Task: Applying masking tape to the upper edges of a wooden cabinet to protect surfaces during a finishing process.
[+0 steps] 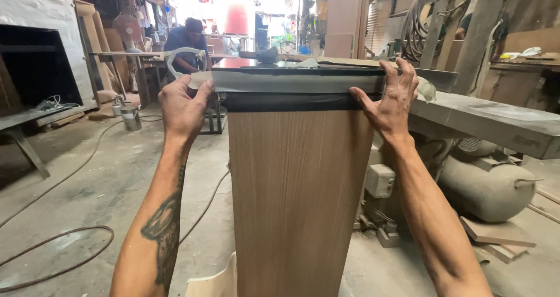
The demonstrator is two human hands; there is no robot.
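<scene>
A tall wood-grain cabinet panel stands upright in front of me, with a dark band near its top. A grey strip of edge banding runs across the top edge. My left hand pinches the strip's left end, which sticks out past the panel. My right hand presses with spread fingers on the strip's right end at the panel's corner. A dark tool lies on the panel's top surface.
A person in a cap sits at a bench at the back. A grey air compressor tank lies at the right under a worktable. Cables trail over the concrete floor at the left. A metal can stands on the floor.
</scene>
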